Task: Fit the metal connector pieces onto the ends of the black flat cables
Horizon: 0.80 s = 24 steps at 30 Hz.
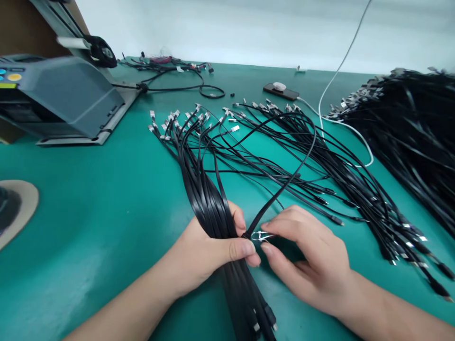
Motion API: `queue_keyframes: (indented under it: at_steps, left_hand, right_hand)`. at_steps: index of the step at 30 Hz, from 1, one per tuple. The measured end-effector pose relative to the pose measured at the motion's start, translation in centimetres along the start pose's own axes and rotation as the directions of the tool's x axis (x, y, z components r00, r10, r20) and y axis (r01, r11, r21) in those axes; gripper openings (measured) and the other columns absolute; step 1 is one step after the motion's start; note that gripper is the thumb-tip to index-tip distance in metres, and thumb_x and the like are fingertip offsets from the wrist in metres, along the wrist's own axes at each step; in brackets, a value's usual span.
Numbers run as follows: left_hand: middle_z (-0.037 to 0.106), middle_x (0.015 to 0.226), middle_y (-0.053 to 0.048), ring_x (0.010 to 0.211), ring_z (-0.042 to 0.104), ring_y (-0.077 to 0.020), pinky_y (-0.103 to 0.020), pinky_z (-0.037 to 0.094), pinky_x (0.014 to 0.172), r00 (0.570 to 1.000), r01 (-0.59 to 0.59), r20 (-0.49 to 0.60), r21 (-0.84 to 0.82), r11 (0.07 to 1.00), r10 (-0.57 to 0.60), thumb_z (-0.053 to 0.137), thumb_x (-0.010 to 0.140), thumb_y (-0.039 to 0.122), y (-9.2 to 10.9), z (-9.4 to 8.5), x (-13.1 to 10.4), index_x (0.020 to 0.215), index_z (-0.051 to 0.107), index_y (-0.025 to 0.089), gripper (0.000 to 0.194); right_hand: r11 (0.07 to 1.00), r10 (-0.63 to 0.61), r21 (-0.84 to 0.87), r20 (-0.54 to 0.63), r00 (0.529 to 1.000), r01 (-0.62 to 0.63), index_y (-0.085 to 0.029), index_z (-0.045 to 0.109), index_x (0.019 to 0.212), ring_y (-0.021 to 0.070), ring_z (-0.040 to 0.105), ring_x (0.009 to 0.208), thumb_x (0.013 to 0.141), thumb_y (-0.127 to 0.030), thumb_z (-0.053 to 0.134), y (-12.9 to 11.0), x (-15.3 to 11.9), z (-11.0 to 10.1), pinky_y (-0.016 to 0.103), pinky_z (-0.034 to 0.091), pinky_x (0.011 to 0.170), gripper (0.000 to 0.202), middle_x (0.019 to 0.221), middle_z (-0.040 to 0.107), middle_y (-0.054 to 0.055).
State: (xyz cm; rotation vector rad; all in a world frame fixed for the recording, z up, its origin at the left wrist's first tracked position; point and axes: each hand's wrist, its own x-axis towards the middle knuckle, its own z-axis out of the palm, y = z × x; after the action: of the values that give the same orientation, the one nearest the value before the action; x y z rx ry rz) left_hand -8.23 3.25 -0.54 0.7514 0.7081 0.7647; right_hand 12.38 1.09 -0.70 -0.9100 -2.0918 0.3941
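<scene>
My left hand (pixel 209 248) is closed around a bundle of flat black cables (pixel 213 208), with the thumb across the front. White-tagged ends fan out at the top of the bundle, and small metal plugs show at the bottom. One black cable loops up from the thumb toward the right. Beside the left thumb, my right hand (pixel 314 258) pinches a small shiny wire-like metal clip (pixel 261 236) between thumb and forefinger. The clip's near end reaches the dark tip by my left thumb; whether the two are joined is hard to make out.
More black cables (pixel 320 147) lie loose to the right, with a large pile (pixel 415 128) at the far right. A phone (pixel 280 91) with a white cord lies behind. A grey machine (pixel 67 97) stands at the left, and tangled wires (pixel 170 66) lie at the back of the green table (pixel 106 203).
</scene>
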Motion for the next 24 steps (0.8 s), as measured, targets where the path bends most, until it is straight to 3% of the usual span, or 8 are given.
queue_keyframes:
  at_steps: [11, 13, 17, 21, 24]
  left_hand:
    - [0.072, 0.064, 0.0, 0.063, 0.073, -0.0157, -0.021, 0.053, 0.062, 1.0, 0.018, -0.008, 0.028, 0.999, -0.018, 0.086, 0.074, 0.022, 0.0, -0.1, 0.0, 0.083, 0.056, 0.018, 0.032]
    - [0.07, 0.065, 0.001, 0.062, 0.072, -0.0155, -0.022, 0.053, 0.061, 1.0, 0.02, -0.02, 0.021, 1.0, -0.02, 0.087, 0.073, 0.022, 0.0, -0.1, 0.0, 0.083, 0.056, 0.018, 0.032]
    - [0.067, 0.071, 0.002, 0.065, 0.069, -0.0152, -0.023, 0.052, 0.062, 1.0, -0.008, -0.001, 0.014, 1.0, 0.008, 0.088, 0.071, 0.027, 0.0, -0.3, -0.2, 0.085, 0.06, 0.019, 0.032]
    - [0.064, 0.079, 0.0, 0.076, 0.063, -0.0145, -0.026, 0.048, 0.073, 0.988, -0.154, 0.03, 0.054, 0.987, 0.153, 0.082, 0.078, 0.041, -0.1, -0.4, -0.3, 0.085, 0.063, 0.018, 0.03]
    - [0.056, 0.073, 0.001, 0.071, 0.056, -0.0141, -0.028, 0.046, 0.072, 0.985, -0.175, 0.016, 0.062, 0.983, 0.174, 0.069, 0.088, 0.044, 0.0, 0.0, -0.4, 0.08, 0.061, 0.018, 0.029]
  right_hand:
    - [0.998, -0.029, -0.051, -0.001, 1.0, 0.029, -0.02, 0.056, 0.114, 0.0198, 0.064, 0.079, 0.089, -0.013, 0.066, -0.1, -0.1, -0.2, 0.036, 0.051, 0.07, 0.028, 0.089, 0.07, 0.006]
    - [0.998, -0.048, -0.037, -0.023, 0.999, 0.047, -0.02, 0.054, 0.117, 0.0216, 0.066, 0.085, 0.091, -0.014, 0.062, -0.1, -0.1, -0.4, 0.037, 0.053, 0.073, 0.029, 0.096, 0.07, 0.008]
    - [0.979, -0.202, -0.026, -0.01, 0.979, 0.202, -0.018, 0.052, 0.116, 0.0205, 0.07, 0.091, 0.099, -0.019, 0.05, -0.2, 0.0, -1.0, 0.036, 0.056, 0.075, 0.017, 0.118, 0.067, 0.016]
    - [0.963, -0.268, 0.019, 0.009, 0.963, 0.267, -0.018, 0.049, 0.115, 0.0202, 0.072, 0.086, 0.105, -0.026, 0.036, -0.5, 0.2, -1.3, 0.034, 0.056, 0.069, 0.018, 0.103, 0.072, 0.015]
    - [0.956, -0.293, 0.005, 0.022, 0.956, 0.293, -0.018, 0.048, 0.119, 0.0194, 0.07, 0.075, 0.105, -0.026, 0.034, -0.7, 0.4, -1.2, 0.034, 0.054, 0.066, 0.021, 0.09, 0.073, 0.011]
